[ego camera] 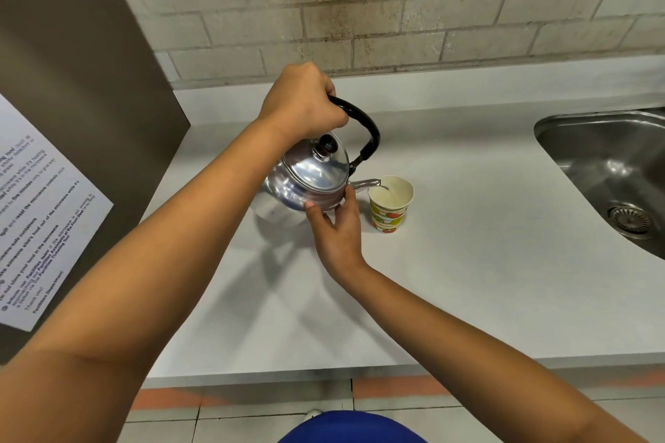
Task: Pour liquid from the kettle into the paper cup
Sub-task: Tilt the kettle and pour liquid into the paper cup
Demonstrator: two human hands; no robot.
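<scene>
Kettle (306, 180) hangs tilted above the counter (467, 262), in the middle part of it, nearer to the back edge than to the front edge. We hold it with both hands. Our left hand (302, 101) is closed as a fist around the top of the black handle (363, 126), so the fingers are wrapped and pressed together. Our right hand (338, 227) comes from below and supports the body of the kettle on the near side; its fingers (311, 207) are a little spread, and the tips touch the metal just under the base of the spout (365, 184).

We see the kettle as shiny metal, round and low, with a lid (320, 169) that carries a black knob (328, 145). It leans to the right, so the spout points over the rim of the cup (390, 205). A thin clear stream goes from the spout into the cup.

The cup stands upright on the counter, just beside our right hand but not touching it. It is paper, white inside, with fruit pictures in red, green and yellow outside. Liquid is already in it. A steel sink (611, 169) is set in the counter at the right edge, well apart from the cup.
</scene>
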